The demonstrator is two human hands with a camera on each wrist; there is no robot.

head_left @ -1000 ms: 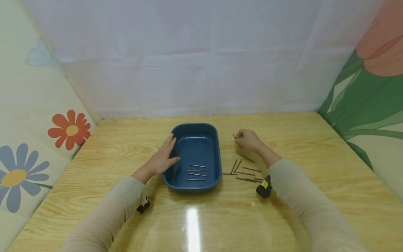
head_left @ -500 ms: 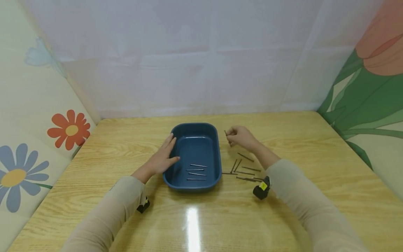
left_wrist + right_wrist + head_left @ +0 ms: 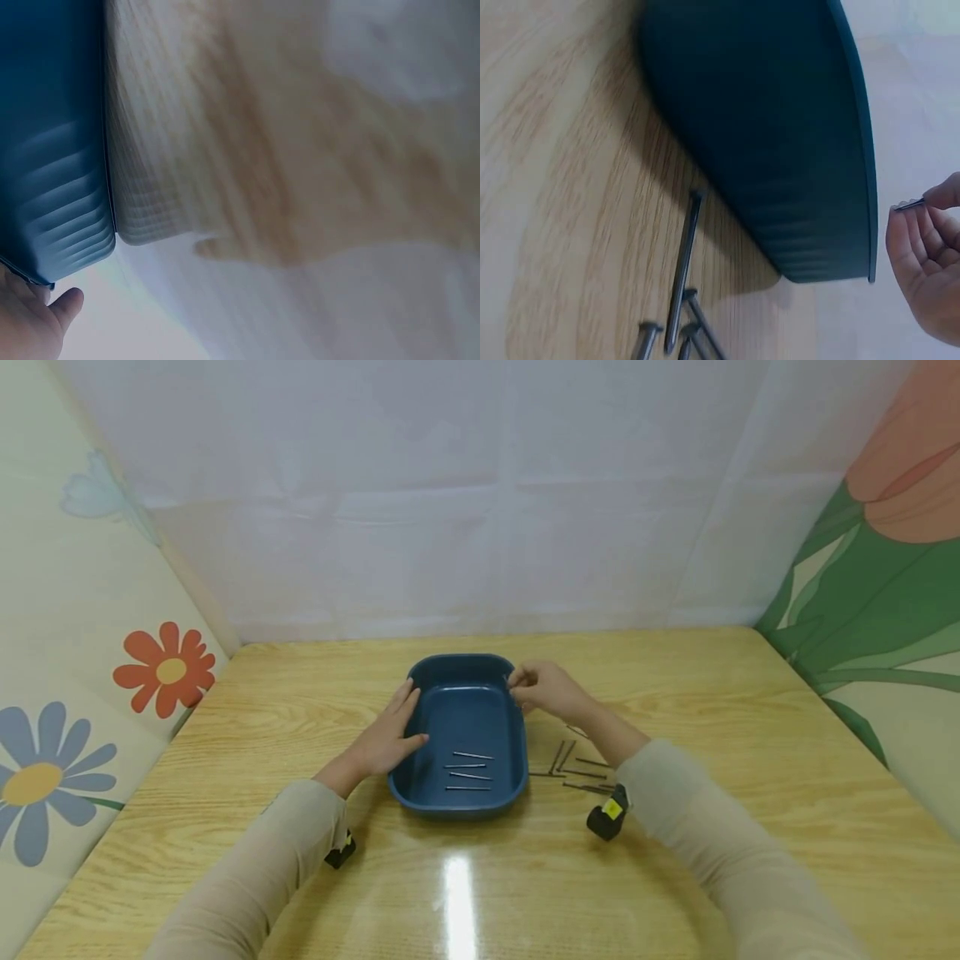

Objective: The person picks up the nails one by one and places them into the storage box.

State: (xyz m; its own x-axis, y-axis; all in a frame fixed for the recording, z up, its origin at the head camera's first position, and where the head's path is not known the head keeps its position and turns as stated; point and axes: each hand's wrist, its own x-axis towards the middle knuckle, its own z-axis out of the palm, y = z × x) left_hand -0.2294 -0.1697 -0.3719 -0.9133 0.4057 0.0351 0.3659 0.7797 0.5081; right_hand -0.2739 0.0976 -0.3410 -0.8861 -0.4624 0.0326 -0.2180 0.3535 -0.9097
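Observation:
A deep blue rectangular tray (image 3: 471, 727) stands on the wooden table, with several nails (image 3: 468, 765) lying crosswise at its near end. My left hand (image 3: 384, 737) rests on the tray's left rim, fingers extended and thumb over the inside; the left wrist view catches part of this hand (image 3: 34, 322) at the lower left. Between thumb and fingertips my right hand (image 3: 553, 693) pinches a nail (image 3: 909, 203), held at the tray's far right rim. In the head view that nail is mostly covered by the fingers.
Several loose nails (image 3: 584, 774) lie scattered on the table right of the tray, one touching or very near its wall. Some are partly covered by the right forearm and its black wrist camera (image 3: 607, 814). A white sheet (image 3: 480, 510) hangs behind the table.
My right hand has carried the pinched nail leftward from the table's right side to the tray's right rim. The left hand and the tray have stayed still.

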